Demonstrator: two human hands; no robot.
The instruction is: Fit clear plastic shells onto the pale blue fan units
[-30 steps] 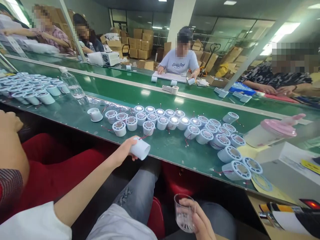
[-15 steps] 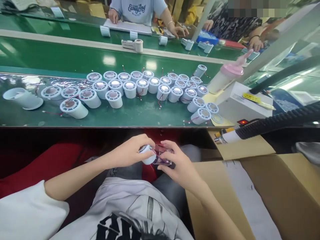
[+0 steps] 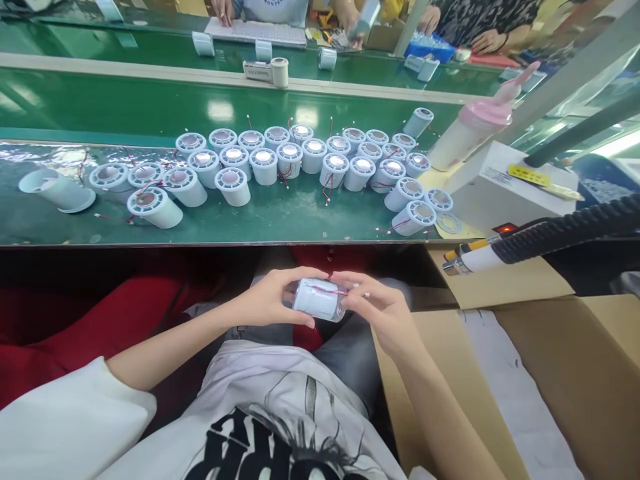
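Note:
Over my lap, a pale blue-white cylindrical housing (image 3: 316, 300) with a clear end lies sideways in my left hand (image 3: 280, 297), thumb below and fingers above. My right hand (image 3: 377, 303) is at the clear end, fingertips pinched on a thin red wire (image 3: 327, 289) that runs along the housing; small white connector ends stick out by those fingers. On the bench stand several similar white cylinders (image 3: 233, 185) with ringed tops, many trailing red wires. An open white tube (image 3: 57, 190) tilts at the left.
At right are a white box (image 3: 505, 190) with a red light, a black ribbed hose (image 3: 565, 230), a pink-lidded bottle (image 3: 467, 130) and an open cardboard box (image 3: 430, 387). A green conveyor (image 3: 125, 100) crosses behind; co-workers' hands (image 3: 487, 41) work beyond it.
The housing has turned to show its side, and its clear end now sits mostly inside it or behind my fingers. My right hand has shifted right, from the clear part onto the wire.

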